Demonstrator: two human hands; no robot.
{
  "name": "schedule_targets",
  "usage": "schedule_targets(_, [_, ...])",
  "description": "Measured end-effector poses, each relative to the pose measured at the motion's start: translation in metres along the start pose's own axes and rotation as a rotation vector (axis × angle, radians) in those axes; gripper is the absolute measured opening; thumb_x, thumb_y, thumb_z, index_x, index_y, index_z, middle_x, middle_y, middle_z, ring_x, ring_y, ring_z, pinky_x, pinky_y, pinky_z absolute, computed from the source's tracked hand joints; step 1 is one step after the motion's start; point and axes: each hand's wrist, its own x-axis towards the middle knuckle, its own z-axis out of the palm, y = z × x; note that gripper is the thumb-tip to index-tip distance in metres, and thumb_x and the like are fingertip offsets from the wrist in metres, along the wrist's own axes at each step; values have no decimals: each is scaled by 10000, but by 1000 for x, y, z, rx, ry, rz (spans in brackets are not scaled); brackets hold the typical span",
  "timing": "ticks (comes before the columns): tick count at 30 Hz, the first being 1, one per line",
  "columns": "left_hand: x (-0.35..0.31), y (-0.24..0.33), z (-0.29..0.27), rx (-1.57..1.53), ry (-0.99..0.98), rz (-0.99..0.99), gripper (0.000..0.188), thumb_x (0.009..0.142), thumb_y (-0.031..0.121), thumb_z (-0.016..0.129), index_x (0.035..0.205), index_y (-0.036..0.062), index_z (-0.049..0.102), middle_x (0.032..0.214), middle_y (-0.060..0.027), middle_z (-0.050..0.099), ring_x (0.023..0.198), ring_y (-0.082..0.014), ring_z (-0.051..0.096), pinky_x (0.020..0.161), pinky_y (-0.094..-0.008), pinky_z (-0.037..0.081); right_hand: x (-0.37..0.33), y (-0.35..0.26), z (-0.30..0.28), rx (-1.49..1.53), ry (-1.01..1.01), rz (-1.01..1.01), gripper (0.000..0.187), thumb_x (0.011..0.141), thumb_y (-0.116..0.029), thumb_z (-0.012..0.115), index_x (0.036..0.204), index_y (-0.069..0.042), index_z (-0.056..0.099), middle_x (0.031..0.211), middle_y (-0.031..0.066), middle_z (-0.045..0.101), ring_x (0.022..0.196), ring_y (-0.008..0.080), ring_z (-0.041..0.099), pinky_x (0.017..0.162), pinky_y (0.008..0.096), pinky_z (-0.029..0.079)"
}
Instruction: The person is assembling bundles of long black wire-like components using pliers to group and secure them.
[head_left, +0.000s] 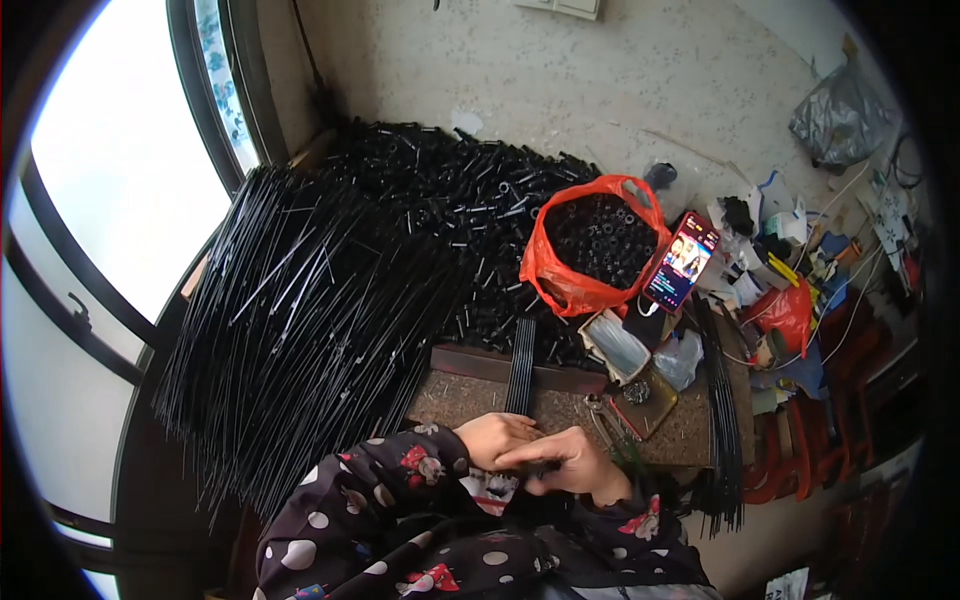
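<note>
A flat row of thin black rods (521,365) runs over a brown wooden bar (460,361) toward me. My left hand (497,440) is closed over the near end of these rods, its fingertips partly hidden. Right beside it, my right hand (578,465) is curled with its fingers reaching to the left hand. Something dark shows between its thumb and fingers, too small to make out. Pliers (604,418) lie on the speckled board (450,398), just beyond the right hand.
Long black rods (290,330) are heaped at left, short black tubular pieces (440,170) behind. A red plastic bag (545,270) holds small black round parts. Right of it stand a lit phone (682,262), a clear box (615,346), a shallow tray (655,415) and clutter. More rods (722,420) hang over the right edge.
</note>
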Motion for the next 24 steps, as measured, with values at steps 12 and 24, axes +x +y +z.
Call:
schedule_targets(12, [5,-3,0,117,-66,56,470,715,267,627,1108,27,531,1108,-183,565,1021,-340,553,970,-456,379,-16,-15,24,-406,340,56,157,710,-104,728,840,-33,677,752,92,660,668,166,653,612,262,500])
schedule_targets(24, [3,-8,3,1,-241,31,487,661,148,605,1134,55,539,1274,-122,474,1188,-275,440,1022,-429,316,9,-16,-19,377,-90,92,664,721,-392,723,1185,31,507,1205,122,539,1033,164,542,871,303,431])
